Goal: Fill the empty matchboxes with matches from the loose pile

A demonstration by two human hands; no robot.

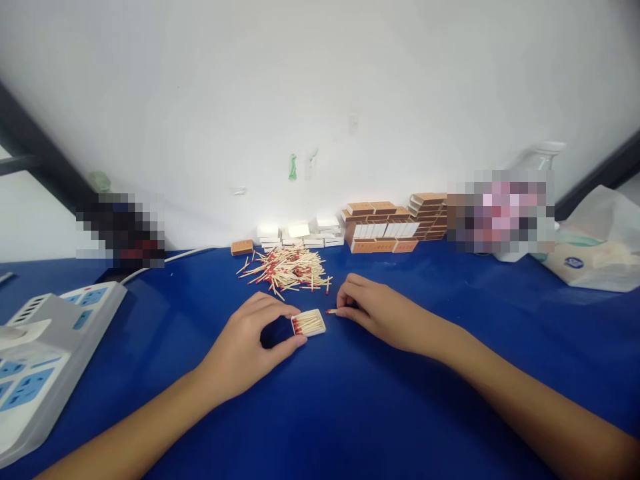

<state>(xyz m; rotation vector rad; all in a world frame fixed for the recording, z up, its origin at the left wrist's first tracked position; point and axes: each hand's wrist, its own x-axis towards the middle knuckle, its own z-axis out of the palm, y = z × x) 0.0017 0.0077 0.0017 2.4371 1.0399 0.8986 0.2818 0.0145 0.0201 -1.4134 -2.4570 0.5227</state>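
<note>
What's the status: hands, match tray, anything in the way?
Left hand holds match tray on the table. Right hand pinches single match beside it. Match pile behind, apart from both hands.

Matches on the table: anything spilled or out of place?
Yes: a loose match pile lies criss-crossed behind the matchbox tray held by the left hand. The right hand pinches a single match beside it. Nothing looks damaged.
</note>
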